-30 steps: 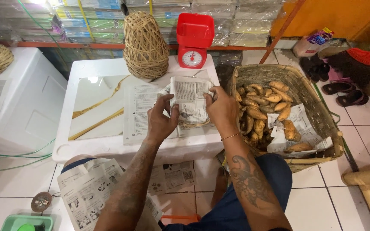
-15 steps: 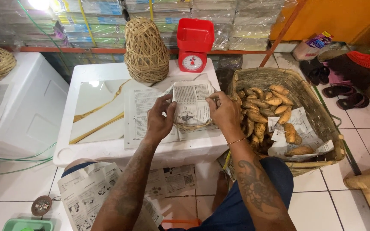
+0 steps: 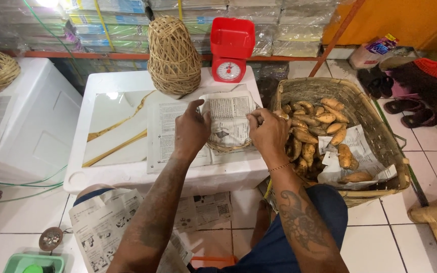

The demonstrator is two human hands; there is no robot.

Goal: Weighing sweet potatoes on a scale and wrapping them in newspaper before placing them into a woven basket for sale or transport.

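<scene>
Newspaper sheet [image 3: 228, 119] pinched between left grip [image 3: 192, 132] and right grip [image 3: 268, 132].

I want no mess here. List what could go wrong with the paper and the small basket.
The newspaper sheet, pinched by the left hand and right hand, might tear. The small woven basket sits near the white box's front edge and could slide off.

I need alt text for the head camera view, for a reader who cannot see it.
A person's left hand and right hand press a sheet of newspaper into a small woven basket on a white foam box. A large wicker basket of sweet potatoes stands at the right, a red scale behind.
</scene>
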